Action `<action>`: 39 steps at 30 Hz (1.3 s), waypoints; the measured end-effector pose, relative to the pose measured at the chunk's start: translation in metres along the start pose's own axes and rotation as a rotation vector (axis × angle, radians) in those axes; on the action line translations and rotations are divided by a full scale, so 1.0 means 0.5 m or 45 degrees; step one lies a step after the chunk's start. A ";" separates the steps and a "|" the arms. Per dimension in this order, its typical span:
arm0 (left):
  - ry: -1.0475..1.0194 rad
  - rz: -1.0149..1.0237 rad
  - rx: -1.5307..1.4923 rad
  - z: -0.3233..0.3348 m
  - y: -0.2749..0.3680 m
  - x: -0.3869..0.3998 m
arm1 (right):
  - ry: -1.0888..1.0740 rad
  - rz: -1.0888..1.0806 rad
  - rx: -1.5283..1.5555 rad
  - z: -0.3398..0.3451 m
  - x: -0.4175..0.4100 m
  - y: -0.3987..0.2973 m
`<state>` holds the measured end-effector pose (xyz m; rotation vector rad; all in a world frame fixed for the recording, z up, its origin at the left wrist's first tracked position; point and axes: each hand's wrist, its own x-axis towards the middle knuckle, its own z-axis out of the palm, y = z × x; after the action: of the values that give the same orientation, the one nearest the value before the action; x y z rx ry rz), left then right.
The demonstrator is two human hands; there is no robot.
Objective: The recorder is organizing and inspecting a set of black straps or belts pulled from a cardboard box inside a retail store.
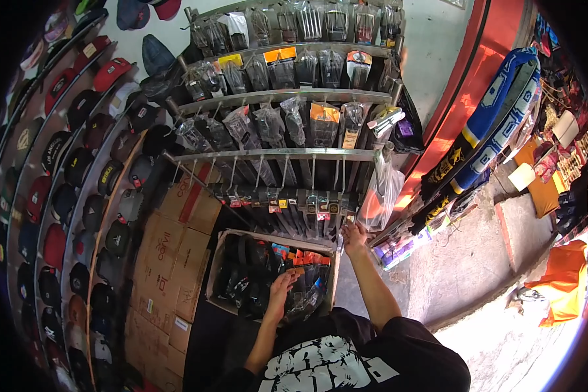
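My right hand (355,237) is raised at the right end of the lowest row of hanging belts (294,215), its fingers bent near a small tag; whether it grips anything is too small to tell. My left hand (284,286) is over an open cardboard box (219,255), fingers apart, with nothing seen in it. Inside the box lie dark items, partly in plastic, some with orange header cards (311,258). Above, a metal rack (284,154) carries rows of belts in clear plastic sleeves (269,125).
Caps (78,161) fill curved wall racks on the left. Flattened cardboard cartons (161,264) stand beside the box. A clear plastic bag (382,191) hangs at the rack's right end. Blue and black scarves (490,117) hang by a red door frame (463,88). Orange cloth (563,284) lies at the far right.
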<state>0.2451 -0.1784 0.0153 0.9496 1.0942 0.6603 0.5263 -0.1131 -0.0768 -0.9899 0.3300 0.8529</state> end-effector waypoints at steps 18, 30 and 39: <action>0.019 -0.082 0.046 0.016 -0.002 0.042 | 0.059 0.092 0.079 -0.089 0.041 0.065; 0.111 -0.040 0.531 -0.209 -0.174 0.085 | -0.186 0.075 -0.924 -0.281 -0.265 0.196; 0.095 0.088 1.395 -0.463 -0.298 0.136 | -0.075 0.012 -0.858 -0.275 -0.437 0.261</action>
<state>0.0500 -0.1198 -0.1822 1.9014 1.5145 0.0908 0.3043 -0.2976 -0.0966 -1.5805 -0.0157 1.0247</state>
